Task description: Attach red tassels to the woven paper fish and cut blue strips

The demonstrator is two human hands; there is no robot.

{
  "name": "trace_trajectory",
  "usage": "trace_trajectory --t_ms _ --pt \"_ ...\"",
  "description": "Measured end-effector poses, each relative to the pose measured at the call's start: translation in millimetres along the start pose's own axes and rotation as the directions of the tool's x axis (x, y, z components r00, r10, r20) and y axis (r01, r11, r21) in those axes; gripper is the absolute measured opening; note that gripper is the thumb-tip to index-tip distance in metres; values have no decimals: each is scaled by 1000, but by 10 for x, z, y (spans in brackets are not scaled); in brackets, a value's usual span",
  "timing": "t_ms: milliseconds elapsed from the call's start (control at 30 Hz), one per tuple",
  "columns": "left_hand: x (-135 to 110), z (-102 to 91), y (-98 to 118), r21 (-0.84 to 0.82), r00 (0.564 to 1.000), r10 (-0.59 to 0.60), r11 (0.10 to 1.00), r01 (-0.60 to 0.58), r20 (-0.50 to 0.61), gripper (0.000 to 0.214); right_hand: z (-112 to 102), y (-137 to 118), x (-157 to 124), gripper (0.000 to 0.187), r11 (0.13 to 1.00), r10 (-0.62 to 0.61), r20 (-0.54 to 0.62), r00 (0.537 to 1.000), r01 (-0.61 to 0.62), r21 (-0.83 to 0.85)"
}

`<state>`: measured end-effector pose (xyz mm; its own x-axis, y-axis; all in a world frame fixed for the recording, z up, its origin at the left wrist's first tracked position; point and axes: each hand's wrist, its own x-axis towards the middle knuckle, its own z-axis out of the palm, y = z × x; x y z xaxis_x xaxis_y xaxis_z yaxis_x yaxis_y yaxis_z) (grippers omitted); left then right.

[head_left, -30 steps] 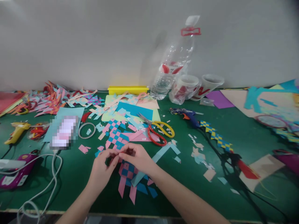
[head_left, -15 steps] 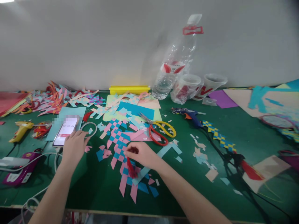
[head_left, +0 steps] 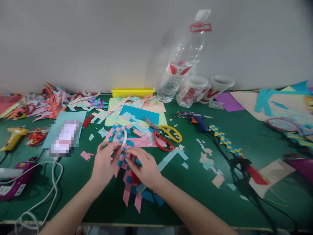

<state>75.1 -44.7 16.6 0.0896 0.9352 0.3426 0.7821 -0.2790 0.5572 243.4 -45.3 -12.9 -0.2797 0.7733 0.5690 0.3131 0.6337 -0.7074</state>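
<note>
My left hand [head_left: 105, 163] holds a thin white tape ring [head_left: 123, 137] upright between thumb and fingers. My right hand [head_left: 144, 168] is pinched close against it, fingertips near the ring's lower edge, with something red [head_left: 134, 178] under the palm. Both hands hover over a woven pink-and-blue paper piece [head_left: 133, 191] lying on the green table [head_left: 195, 195]. Another pink-and-blue woven piece [head_left: 117, 132] lies just beyond the hands.
Red-and-yellow scissors [head_left: 166, 137] lie right of the hands. A phone [head_left: 64, 137] rests on blue paper at left, with a yellow glue gun [head_left: 13, 137] and a purple device [head_left: 14, 182] with a white cable. A plastic bottle [head_left: 182, 65], cups, and a blue glue gun [head_left: 195, 118] stand behind.
My left hand reached left to the tape ring beside the phone, picked it up and brought it back to my right hand above the woven piece.
</note>
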Motion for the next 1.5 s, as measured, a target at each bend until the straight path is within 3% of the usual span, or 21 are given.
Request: trace_trajectory --t_ms 133,300,433,567,767,900,967,1100,1200,1300,1367,1433,1500 --pt "-21 229 73 -119 998 9 993 -2 60 29 -13 77 24 16 992 126 -60 990 -124 35" --pt "-25 342 16 -227 991 -42 971 70 126 36 -58 180 56 16 956 285 -68 956 -277 97" --pt "-33 359 -63 -323 974 -141 927 192 175 31 -56 224 55 19 961 263 -38 964 -258 96" --pt "-38 331 -102 -350 967 -168 909 227 191 26 -41 224 49 17 980 192 -32 981 -190 60" --pt "-30 298 -103 -318 978 -159 928 195 136 27 -1 217 25 14 988 147 13 989 -148 52" --pt "-48 311 -122 -280 984 -83 952 126 158 29 -12 170 33 13 967 225 10 974 -225 123" --pt "-59 326 -131 -261 985 -5 964 50 172 32 -29 154 50 11 923 335 13 942 -331 197" --pt "-63 341 -119 -224 968 115 973 -64 223 42 -46 209 98 16 732 567 86 819 -549 403" --pt "-48 336 -100 -209 967 74 978 -22 243 43 -44 291 133 26 552 657 154 738 -610 568" --pt "-37 333 -100 -211 968 80 977 -28 240 29 -53 333 157 33 381 703 225 675 -624 683" --pt "-35 334 -113 -207 967 112 976 -64 227 21 -71 323 159 32 404 702 219 677 -632 661" --pt "-34 333 -130 -195 974 104 979 -64 203 20 -95 288 148 28 519 695 135 706 -623 585" --pt "-29 326 -142 -177 982 63 984 -31 177 21 -114 237 127 21 649 647 21 762 -565 510"
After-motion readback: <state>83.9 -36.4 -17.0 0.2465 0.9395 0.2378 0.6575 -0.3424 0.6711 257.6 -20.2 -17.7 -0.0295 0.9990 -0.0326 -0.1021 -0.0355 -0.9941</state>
